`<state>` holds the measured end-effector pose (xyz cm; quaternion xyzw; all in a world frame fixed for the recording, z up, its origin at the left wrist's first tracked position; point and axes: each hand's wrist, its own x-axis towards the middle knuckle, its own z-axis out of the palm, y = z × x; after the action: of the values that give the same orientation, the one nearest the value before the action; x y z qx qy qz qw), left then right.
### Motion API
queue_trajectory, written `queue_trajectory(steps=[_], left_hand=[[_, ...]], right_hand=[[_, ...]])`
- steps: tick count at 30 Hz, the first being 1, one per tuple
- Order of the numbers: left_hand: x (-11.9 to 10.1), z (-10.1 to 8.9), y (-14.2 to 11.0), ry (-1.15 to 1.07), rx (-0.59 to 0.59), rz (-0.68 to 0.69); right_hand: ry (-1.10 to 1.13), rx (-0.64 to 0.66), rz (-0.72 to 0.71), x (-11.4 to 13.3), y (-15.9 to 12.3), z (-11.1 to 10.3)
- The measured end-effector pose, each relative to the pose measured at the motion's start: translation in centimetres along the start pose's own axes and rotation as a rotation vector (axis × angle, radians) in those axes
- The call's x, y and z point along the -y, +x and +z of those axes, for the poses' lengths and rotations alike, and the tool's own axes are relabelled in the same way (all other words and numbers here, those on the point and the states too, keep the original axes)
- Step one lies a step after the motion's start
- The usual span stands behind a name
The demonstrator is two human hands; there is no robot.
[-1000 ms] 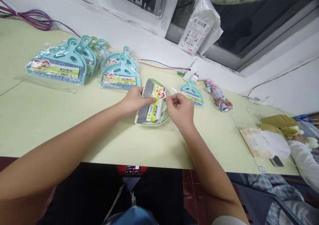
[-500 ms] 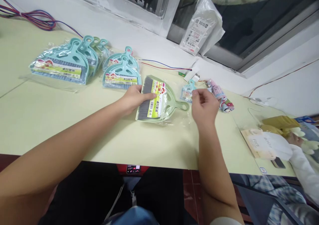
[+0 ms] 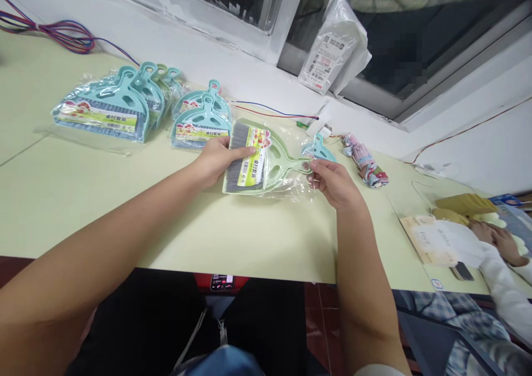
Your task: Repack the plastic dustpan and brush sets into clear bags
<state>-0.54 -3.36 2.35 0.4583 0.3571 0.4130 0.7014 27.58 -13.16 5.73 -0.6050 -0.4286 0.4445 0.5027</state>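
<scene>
A green dustpan and brush set in a clear plastic bag is held above the table, its handle pointing right. My left hand grips the bristle end, thumb on top of the printed label. At the other end, the fingertips of my right hand pinch the bagged handle tip. Loose clear film hangs below the handle. Behind my right hand lies a small blue dustpan set. Two bagged blue dustpan sets stand just left of the green one.
More bagged dustpan sets lean in a row at the left. Coiled cable lies by the wall. A folded patterned cloth bundle is at the right. A white package rests on the sill. Another person's hands are at the far right.
My right hand has lowered and turned, its fingertips now at the handle tip. The green dustpan set has shifted slightly left and up. Another person's hands have come further into view.
</scene>
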Motion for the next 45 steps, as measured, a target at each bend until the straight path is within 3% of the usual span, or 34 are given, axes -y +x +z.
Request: queue_trajectory(steps=[9, 17, 29, 35, 42, 45], left_hand=[[-0.3, -0.3, 0.4, -0.041, 0.01, 0.015], [-1.9, -0.3, -0.7, 0.01, 0.214, -0.002], [-1.6, 0.1, -0.8, 0.042, 0.235, 0.035], [-1.8, -0.3, -0.9, 0.032, 0.319, 0.022], [-1.6, -0.7, -0.6, 0.206, 0.339, 0.185], [-1.5, -0.6, -0.6, 0.269, 0.372, 0.194]], right_hand=[[0.051, -0.039, 0.03, -0.9, 1.0, -0.7], [0.104, -0.032, 0.093, -2.1, 2.0, -1.8], [0.123, -0.026, 0.105, -1.9, 1.8, -1.5], [0.121, -0.05, 0.104, -2.2, 1.9, -1.7], [0.143, -0.082, 0.071, -2.0, 1.8, -1.6], [0.157, -0.102, 0.081, -1.9, 1.8, -1.4]])
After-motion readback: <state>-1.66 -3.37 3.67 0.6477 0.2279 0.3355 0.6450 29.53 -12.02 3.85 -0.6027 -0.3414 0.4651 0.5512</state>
